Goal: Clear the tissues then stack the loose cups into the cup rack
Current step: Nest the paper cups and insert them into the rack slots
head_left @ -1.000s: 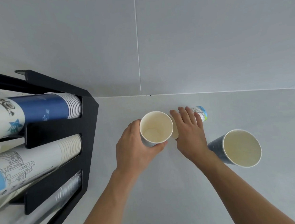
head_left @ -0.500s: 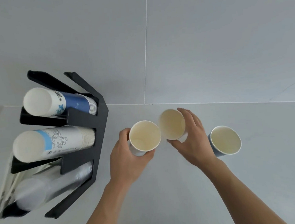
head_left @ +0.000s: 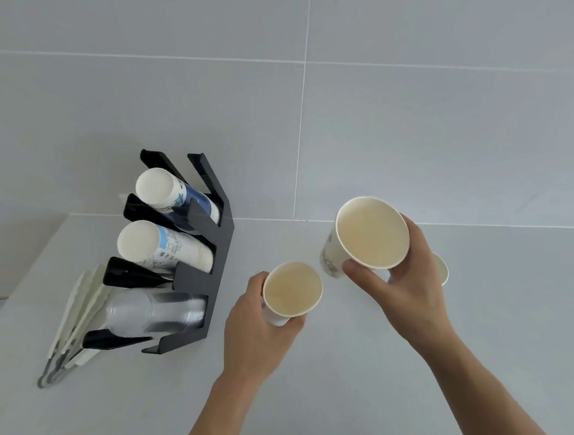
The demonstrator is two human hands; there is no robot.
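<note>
The left hand [head_left: 257, 333] is closed around the side of a small white paper cup [head_left: 292, 290], held upright with its cream inside open to the camera, above the pale grey worktop [head_left: 327, 403]. The right hand [head_left: 409, 283] is wrapped around a larger white paper cup with a faint printed drawing [head_left: 369, 233], thumb under the rim on the near side and fingers [head_left: 413, 228] round the far side; this cup is raised and tilted, just beside the smaller one, not touching it. Behind the right hand, the rim of a third paper cup [head_left: 442, 270] shows on the worktop, mostly hidden. To the left stands a black three-tier cup rack [head_left: 218, 257] against the grey tiled wall [head_left: 407, 105], holding a blue-and-white cup stack [head_left: 174, 197] on top, a white printed cup stack [head_left: 161, 249] in the middle and a clear plastic cup stack [head_left: 155, 311] at the bottom. Pale flat packets [head_left: 77, 319] lie beside the rack.
</note>
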